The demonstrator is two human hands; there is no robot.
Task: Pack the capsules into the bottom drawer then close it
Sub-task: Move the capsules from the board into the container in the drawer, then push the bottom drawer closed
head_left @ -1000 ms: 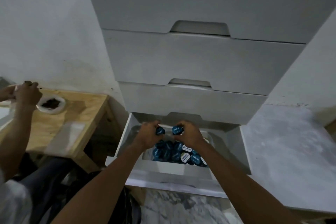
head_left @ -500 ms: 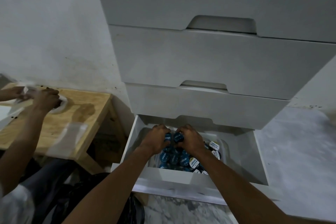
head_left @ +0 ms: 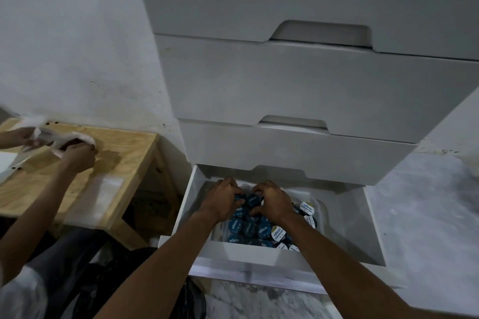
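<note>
Left of the bottom drawer point(head_left: 373, 225), another person's hands point(head_left: 75, 156) work white paper point(head_left: 64, 138) on the wooden tabletop point(head_left: 124, 153); not part of this step. In the drawer, left hand point(head_left: 221, 202) and right hand point(head_left: 272, 202) sit side by side over the capsules point(head_left: 248, 228), fingers curled. Each grip looks closed on a blue capsule near the pile's back edge. The capsules lie heaped in a clear tray toward the drawer's left; the right part is bare. Judgement: press them down flat and spread them rightward, below the drawer front point(head_left: 246, 254), or closing may jam under the drawer above point(head_left: 298, 155).
</note>
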